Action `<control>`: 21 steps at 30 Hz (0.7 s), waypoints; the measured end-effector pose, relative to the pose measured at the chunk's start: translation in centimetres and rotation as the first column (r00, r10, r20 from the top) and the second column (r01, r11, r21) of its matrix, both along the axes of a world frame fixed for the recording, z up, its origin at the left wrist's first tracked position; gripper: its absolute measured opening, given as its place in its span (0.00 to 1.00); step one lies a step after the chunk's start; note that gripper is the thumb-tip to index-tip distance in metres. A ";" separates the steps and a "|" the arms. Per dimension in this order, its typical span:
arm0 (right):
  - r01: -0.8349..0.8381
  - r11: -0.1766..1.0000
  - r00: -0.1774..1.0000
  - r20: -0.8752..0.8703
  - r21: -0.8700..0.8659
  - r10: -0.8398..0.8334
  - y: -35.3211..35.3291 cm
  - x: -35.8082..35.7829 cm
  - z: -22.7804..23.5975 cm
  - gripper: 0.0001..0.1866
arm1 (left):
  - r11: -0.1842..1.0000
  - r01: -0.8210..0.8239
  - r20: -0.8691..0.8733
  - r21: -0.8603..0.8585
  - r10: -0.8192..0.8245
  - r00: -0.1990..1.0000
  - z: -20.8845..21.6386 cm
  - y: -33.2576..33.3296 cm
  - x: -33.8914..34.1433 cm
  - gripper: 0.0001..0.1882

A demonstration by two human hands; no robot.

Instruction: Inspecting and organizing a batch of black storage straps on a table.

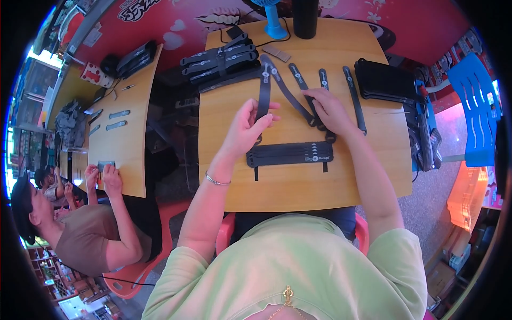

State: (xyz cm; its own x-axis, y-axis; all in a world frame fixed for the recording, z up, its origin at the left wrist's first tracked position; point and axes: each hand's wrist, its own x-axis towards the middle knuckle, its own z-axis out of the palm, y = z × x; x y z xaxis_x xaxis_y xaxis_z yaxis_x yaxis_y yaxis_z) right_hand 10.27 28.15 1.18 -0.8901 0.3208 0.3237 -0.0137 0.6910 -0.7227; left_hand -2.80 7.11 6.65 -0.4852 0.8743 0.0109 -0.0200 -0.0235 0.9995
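Red walls with painted shapes close in behind a pale wooden tabletop [298, 186], and a person in a light green top sits at its near edge on a red plastic chair. Their left hand [246, 129] is closed around a long black strap [263, 96], pinching it between thumb and fingers; the strap is narrow, flat and dark with a small pale mark near its far end, and its long axis runs almost straight from the hand toward the far edge, leaning slightly right. Their right hand [329, 111] lies palm down with fingers curled over another black strap [288, 92], pressing it to the wood; this one slants, its far end pointing toward the far left corner and its near end toward the right hand. Three more loose straps [354, 98] lie fanned beside it, each running roughly from near to far. Just in front of both hands, nearer the person, a flat bundle of straps [290, 153] lies crosswise, its length parallel to the near edge, bound with thin ties. A larger stack of bundles [221, 61] sits near the far left corner, and a pile of black pouches [384, 80] rests at the right edge. At the far edge stand a blue fan stand [273, 24] and a black cylinder [305, 18]. At a second table [125, 154] to the left, another person's hands [104, 175] hold a small grey piece.
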 end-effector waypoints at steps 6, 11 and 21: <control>0.070 0.993 0.997 -0.015 0.099 -0.069 0.5 0.0 0.4 0.20 | 0.991 -0.054 -0.005 0.123 0.055 0.998 -0.3 -1.1 0.2 0.09; 0.120 0.972 0.992 0.001 0.204 -0.123 1.2 0.1 -0.5 0.20 | 0.959 -0.053 0.041 0.280 0.043 0.998 0.4 -1.9 -0.7 0.11; 0.101 0.946 0.994 0.007 0.309 -0.108 1.6 -0.3 -0.7 0.18 | 0.842 0.006 -0.015 0.539 0.003 1.000 2.9 -2.8 -2.0 0.10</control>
